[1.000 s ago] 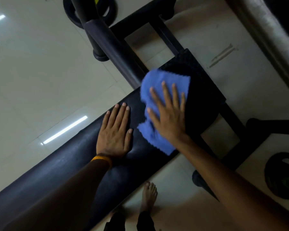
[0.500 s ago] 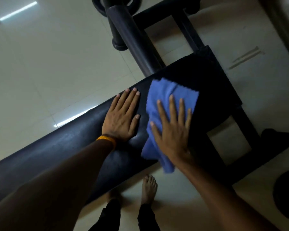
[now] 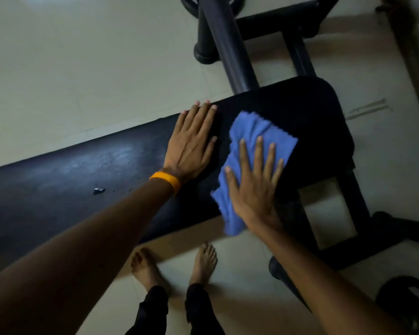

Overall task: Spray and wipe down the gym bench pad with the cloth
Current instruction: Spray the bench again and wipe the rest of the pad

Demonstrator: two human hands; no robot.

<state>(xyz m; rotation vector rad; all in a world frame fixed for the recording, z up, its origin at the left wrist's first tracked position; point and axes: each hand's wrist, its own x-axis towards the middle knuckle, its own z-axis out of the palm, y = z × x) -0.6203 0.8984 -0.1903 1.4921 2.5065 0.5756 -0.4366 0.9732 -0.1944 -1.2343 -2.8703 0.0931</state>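
Pressing blue cloth (image 3: 256, 139) flat under right hand (image 3: 254, 187), fingers spread, for wiping bench pad (image 3: 300, 112); left hand (image 3: 191, 143), open palm, braces just left.

Bench pad (image 3: 70, 170) cut off at left edge; cloth (image 3: 256, 131) partly under right hand (image 3: 254, 187).

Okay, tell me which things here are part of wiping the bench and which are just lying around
Part of the job: blue cloth, bench pad, right hand, left hand.
Lying about: weight plate, bench frame, small dark scrap.
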